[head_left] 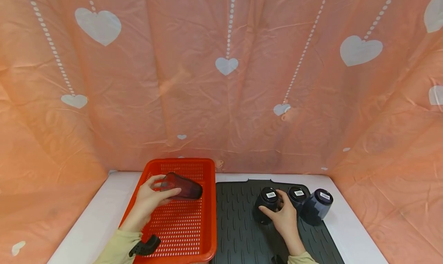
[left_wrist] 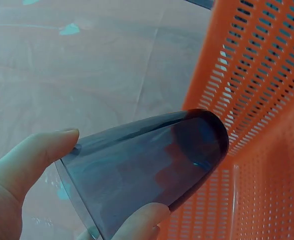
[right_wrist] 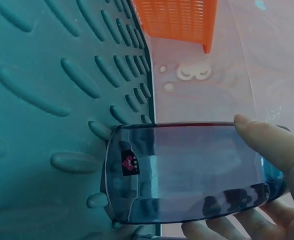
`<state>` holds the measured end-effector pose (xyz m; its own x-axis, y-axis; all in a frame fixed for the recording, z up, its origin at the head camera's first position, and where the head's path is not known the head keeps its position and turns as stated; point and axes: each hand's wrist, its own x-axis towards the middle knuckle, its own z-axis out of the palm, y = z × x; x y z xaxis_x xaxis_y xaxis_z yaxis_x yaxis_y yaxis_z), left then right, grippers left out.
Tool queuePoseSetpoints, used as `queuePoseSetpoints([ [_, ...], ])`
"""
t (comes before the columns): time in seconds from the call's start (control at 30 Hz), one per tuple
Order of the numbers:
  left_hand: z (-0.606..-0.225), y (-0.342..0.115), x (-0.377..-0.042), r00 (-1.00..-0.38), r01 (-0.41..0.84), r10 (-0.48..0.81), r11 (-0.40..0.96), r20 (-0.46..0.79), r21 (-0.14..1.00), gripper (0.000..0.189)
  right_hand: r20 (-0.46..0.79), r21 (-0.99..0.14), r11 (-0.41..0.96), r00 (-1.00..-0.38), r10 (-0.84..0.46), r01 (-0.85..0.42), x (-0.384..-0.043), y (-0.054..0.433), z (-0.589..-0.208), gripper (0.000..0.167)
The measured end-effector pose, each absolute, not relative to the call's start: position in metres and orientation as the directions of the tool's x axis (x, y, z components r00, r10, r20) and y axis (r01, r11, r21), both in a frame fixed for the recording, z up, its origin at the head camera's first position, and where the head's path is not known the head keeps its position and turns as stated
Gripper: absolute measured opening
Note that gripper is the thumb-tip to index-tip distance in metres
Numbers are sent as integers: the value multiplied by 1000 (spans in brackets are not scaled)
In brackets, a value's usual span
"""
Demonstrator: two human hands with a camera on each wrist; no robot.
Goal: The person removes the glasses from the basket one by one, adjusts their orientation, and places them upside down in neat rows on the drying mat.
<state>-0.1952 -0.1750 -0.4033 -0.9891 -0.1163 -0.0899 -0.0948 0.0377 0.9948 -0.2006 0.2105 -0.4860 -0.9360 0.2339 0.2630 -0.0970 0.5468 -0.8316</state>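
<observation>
My left hand (head_left: pixel 152 198) grips a dark, see-through cup (head_left: pixel 183 187) near its rim, thumb on one side and fingers on the other. The cup lies tilted on its side over the orange-red plastic basket (head_left: pixel 212 218), its base pointing right. In the left wrist view the same cup (left_wrist: pixel 132 165) shows the basket through its wall. My right hand (head_left: pixel 285 218) holds another dark cup (head_left: pixel 264 202) upside down by its base end. In the right wrist view this cup (right_wrist: pixel 197 170) has its rim at the ridged dark mat (head_left: pixel 238 218); whether it touches cannot be told.
Two more dark cups, a middle one (head_left: pixel 298 196) and a right one (head_left: pixel 315 210), stand upside down with white labels on their bases at the mat's right edge. A white table (head_left: pixel 356 225) lies beneath. An orange curtain (head_left: pixel 194 114) with hearts encloses the back and sides.
</observation>
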Motion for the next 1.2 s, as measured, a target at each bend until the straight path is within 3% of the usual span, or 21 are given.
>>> queuePoseSetpoints([
  [0.5, -399, -163, -184, -991, -104, -79, -84, -110, 991, 76, 145, -917, 393, -976, 164, -70, -198, 218, -482, 78],
  [1.2, -407, -150, -176, -991, -98, -64, -221, -115, 970, 65, 130, -929, 364, -979, 158, -65, -195, 214, -480, 78],
])
